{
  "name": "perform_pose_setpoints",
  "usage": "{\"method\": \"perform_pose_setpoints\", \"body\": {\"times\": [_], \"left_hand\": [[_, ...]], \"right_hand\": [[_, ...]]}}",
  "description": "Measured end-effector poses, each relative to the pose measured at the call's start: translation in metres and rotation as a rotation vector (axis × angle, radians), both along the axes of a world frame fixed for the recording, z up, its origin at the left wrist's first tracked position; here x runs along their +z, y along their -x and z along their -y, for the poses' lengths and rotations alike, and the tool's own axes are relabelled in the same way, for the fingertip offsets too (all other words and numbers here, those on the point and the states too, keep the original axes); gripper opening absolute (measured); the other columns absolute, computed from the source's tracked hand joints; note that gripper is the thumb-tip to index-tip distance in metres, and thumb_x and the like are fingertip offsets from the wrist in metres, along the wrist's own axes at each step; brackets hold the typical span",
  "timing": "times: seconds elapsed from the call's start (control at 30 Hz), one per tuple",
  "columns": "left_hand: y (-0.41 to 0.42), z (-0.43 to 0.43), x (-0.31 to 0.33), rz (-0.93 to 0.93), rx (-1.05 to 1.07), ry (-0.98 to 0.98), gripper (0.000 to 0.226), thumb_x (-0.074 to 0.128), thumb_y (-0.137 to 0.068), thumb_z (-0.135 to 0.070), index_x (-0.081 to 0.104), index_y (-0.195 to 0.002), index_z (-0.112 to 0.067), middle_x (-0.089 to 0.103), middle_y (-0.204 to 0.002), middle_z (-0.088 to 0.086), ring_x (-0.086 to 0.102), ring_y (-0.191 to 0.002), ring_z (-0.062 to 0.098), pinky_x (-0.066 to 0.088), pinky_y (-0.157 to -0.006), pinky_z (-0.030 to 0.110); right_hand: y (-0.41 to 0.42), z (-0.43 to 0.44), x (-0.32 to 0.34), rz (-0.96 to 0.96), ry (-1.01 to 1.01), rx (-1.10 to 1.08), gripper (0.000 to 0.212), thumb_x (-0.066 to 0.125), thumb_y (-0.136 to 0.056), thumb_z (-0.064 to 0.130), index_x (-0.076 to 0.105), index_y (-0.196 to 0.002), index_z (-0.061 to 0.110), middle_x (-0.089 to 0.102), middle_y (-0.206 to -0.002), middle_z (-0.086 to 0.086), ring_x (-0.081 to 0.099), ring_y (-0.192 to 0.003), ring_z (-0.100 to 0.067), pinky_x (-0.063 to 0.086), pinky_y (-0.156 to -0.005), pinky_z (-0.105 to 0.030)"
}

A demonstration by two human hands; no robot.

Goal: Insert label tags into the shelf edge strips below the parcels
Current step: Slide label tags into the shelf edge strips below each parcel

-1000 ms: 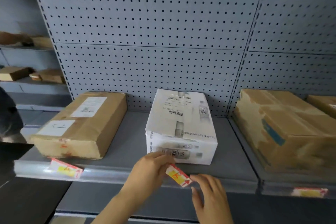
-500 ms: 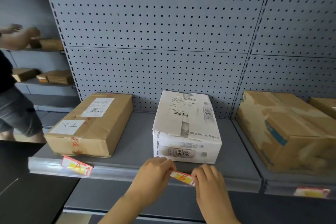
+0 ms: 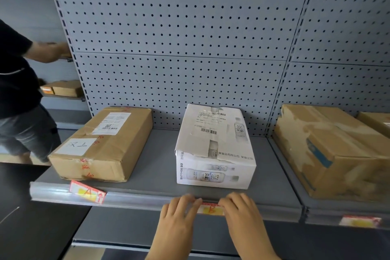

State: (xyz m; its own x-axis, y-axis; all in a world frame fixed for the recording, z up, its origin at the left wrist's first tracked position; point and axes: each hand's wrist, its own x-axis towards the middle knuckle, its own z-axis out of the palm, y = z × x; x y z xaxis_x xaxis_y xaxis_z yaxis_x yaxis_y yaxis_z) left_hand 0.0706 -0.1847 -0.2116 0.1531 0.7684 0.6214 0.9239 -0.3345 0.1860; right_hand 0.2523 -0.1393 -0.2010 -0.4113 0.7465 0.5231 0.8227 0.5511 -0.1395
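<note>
Red-and-yellow paper label tag [image 3: 211, 209] swung from tilt to level, now along clear plastic shelf edge strip [image 3: 137, 200] between hands, below white cardboard parcel [image 3: 215, 154]. Left hand [image 3: 179, 214], right hand [image 3: 241, 214] press its ends, fingers fairly flat, thumbs hidden. Best: seat lower edge first, sweep outward evenly

Seemingly flat left hand [image 3: 179, 216], right hand [image 3: 241, 215]

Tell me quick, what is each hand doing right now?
Left hand: open, fingers pressing the label tag, left end.
Right hand: open, fingers pressing its right end.
</note>
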Motion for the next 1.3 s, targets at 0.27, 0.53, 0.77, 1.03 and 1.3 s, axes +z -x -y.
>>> {"method": "perform_pose_setpoints", "body": {"times": [0.27, 0.53, 0.77, 1.03, 1.3], "left_hand": [[-0.021, 0.002, -0.015, 0.01, 0.146, -0.113, 0.058, 0.038, -0.061, -0.007, 0.053, -0.115, -0.022, 0.048, -0.111, -0.002, 0.048, -0.097, 0.021, 0.034, -0.077, 0.033], [-0.03, 0.005, -0.021, -0.017, 0.269, -0.152, 0.057, 0.034, -0.065, -0.006, 0.053, -0.116, -0.022, 0.048, -0.115, -0.003, 0.048, -0.102, 0.022, 0.036, -0.08, 0.038], [-0.033, 0.01, -0.019, -0.041, 0.365, -0.189, 0.057, 0.034, -0.066, -0.006, 0.053, -0.117, -0.023, 0.049, -0.116, -0.007, 0.049, -0.1, 0.021, 0.036, -0.086, 0.042], [-0.034, 0.015, -0.016, -0.047, 0.434, -0.174, 0.057, 0.033, -0.065, -0.008, 0.053, -0.115, -0.023, 0.048, -0.114, -0.007, 0.048, -0.1, 0.02, 0.021, -0.102, 0.041], [-0.035, 0.015, -0.017, -0.037, 0.431, -0.173, 0.055, 0.033, -0.065, -0.012, 0.054, -0.115, -0.025, 0.048, -0.114, -0.004, 0.048, -0.099, 0.022, 0.033, -0.094, 0.047]], "right_hand": [[0.01, 0.028, -0.027, -0.168, -0.034, -0.058, 0.076, 0.083, -0.043, 0.002, 0.06, -0.112, 0.02, 0.051, -0.115, 0.001, 0.049, -0.102, -0.018, 0.056, -0.073, -0.032], [0.009, 0.036, -0.047, -0.026, -0.089, -0.027, 0.087, 0.051, -0.066, 0.021, 0.018, -0.146, 0.018, 0.029, -0.147, -0.005, 0.006, -0.145, -0.02, 0.021, -0.114, -0.032], [0.014, 0.036, -0.04, -0.021, 0.026, -0.001, 0.096, 0.086, -0.039, 0.017, 0.045, -0.126, 0.017, 0.041, -0.136, -0.002, 0.034, -0.13, -0.025, 0.054, -0.084, -0.032], [0.014, 0.034, -0.031, -0.022, 0.067, 0.003, 0.096, 0.089, -0.034, 0.023, 0.047, -0.12, 0.024, 0.044, -0.129, 0.005, 0.041, -0.12, -0.018, 0.053, -0.081, -0.023], [0.008, 0.034, -0.029, -0.036, 0.025, 0.054, 0.083, 0.081, -0.049, 0.034, 0.048, -0.124, 0.021, 0.044, -0.132, 0.006, 0.041, -0.122, -0.019, 0.041, -0.103, -0.029]]}}
